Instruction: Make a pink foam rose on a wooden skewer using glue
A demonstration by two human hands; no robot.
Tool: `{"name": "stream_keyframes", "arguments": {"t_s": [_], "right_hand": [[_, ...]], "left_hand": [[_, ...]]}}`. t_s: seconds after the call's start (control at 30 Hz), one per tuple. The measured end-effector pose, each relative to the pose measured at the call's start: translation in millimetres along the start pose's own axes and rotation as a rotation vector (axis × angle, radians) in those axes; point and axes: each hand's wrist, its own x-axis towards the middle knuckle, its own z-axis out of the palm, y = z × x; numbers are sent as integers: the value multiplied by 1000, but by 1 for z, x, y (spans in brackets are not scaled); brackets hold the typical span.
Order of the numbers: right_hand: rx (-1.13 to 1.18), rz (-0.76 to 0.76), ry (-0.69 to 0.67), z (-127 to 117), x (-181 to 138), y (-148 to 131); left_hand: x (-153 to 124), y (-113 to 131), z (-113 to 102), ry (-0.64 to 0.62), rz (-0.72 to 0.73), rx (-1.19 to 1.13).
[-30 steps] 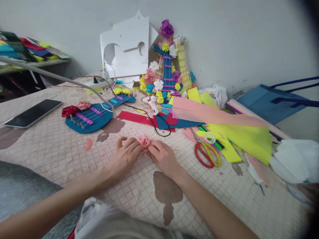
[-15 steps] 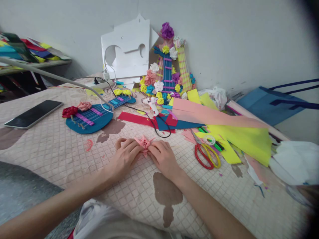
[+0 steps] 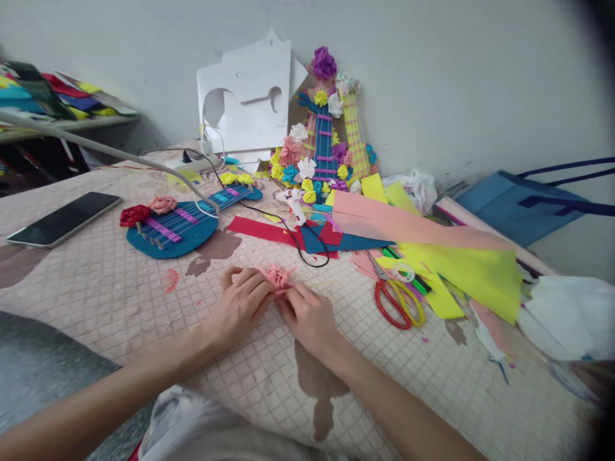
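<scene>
A pink flower (image 3: 278, 275) with a crinkled centre and pointed petals sits between my two hands, just above the quilted cloth. My left hand (image 3: 245, 296) pinches its left side, fingers curled. From the right and lower edge, the fingertips of my right hand (image 3: 306, 312) close on a petal. My fingers cover the flower's underside. Beyond the hands lies a white glue gun (image 3: 292, 203) with a black cord. To the left rests a blue guitar-shaped piece (image 3: 175, 224) with purple strips, strings, and a red flower (image 3: 135, 216) and a pink one on it.
Scissors (image 3: 398, 301) with red and yellow handles lie at right, beside yellow sheets (image 3: 471, 275) and a long pink sheet (image 3: 413, 221). A phone (image 3: 65, 219) lies at left. Flower-covered guitar shapes (image 3: 323, 147) lean on the wall. A white cable (image 3: 120, 150) crosses the upper left.
My right hand has shifted slightly down and left, its fingertips moving from the flower's right side to its lower edge. My left hand stays almost where it was.
</scene>
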Motion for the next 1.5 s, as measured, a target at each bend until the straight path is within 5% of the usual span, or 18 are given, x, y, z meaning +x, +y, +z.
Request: {"name": "stream_keyframes", "arguments": {"t_s": [0.33, 0.6, 1.5], "right_hand": [[-50, -200, -32, -3, -4, 3], [49, -122, 126, -11, 3, 9], [-34, -181, -24, -5, 4, 12]], "left_hand": [[0, 1, -2, -6, -37, 14], [0, 0, -3, -25, -19, 19], [-6, 2, -1, -32, 14, 56]]}}
